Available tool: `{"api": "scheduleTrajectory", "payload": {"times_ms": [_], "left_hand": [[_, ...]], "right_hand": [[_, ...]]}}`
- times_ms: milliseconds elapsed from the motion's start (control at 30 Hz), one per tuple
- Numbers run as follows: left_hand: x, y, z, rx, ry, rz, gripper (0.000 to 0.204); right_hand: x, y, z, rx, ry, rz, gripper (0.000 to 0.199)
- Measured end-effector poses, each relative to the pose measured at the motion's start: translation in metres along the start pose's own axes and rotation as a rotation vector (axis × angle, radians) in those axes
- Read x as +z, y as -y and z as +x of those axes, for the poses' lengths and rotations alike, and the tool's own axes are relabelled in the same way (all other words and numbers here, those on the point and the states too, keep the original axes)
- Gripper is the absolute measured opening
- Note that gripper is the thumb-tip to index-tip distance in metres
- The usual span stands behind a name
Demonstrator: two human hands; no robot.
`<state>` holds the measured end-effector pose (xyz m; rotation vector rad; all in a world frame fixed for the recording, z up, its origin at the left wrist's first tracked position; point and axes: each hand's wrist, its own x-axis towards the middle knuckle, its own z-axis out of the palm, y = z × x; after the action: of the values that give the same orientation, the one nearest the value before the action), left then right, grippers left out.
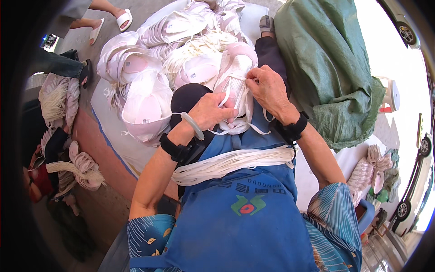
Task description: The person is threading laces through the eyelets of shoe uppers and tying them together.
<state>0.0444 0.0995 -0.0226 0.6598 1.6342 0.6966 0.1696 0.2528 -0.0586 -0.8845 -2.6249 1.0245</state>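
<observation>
Head view: the white-and-pale-pink mesh shoe upper [244, 102] sits over the wearer's lap, at the centre of the work area, its pink end toward twelve o'clock. Clock positions below are read from this upper. The step in hand appears to be lacing.

1. Left hand [208, 111], eight o'clock: thumb and fingers close together, pinching a strand of the white flat lace [225, 96].
2. Right hand [269, 88], three o'clock: thumb and forefinger pressed together at the upper's edge, apparently on a strand; the exact contact is partly hidden.

Good practice — brace the upper with the spare fingers, lay each strand flat, and draw both sides evenly. Loose strands trail at five to seven o'clock; a twist or snag there would likely spoil the tension.

At six o'clock, a long bundle of white flat laces [233, 164] lies across the blue cloth apron [244, 240]. Separate the working strand from it — tangling seems possible. From nine to eleven o'clock, a heap of white-and-pink shoe uppers [145, 102] covers much of a white sheet [106, 102]. Between two and three o'clock stands a crumpled green woven sack [326, 68].
</observation>
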Motion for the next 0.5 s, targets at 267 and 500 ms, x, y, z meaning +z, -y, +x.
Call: {"api": "scheduleTrajectory", "payload": {"times_ms": [267,500], "left_hand": [[-0.001,0.006,-0.004,-0.002,0.040,0.018,0.016],[-0.021,-0.003,-0.031,0.123,-0.021,0.259,0.014]], "right_hand": [[-0.005,-0.012,0.015,0.299,0.332,0.533,0.022],[0.009,-0.018,0.021,0.166,0.177,0.069,0.027]]}}
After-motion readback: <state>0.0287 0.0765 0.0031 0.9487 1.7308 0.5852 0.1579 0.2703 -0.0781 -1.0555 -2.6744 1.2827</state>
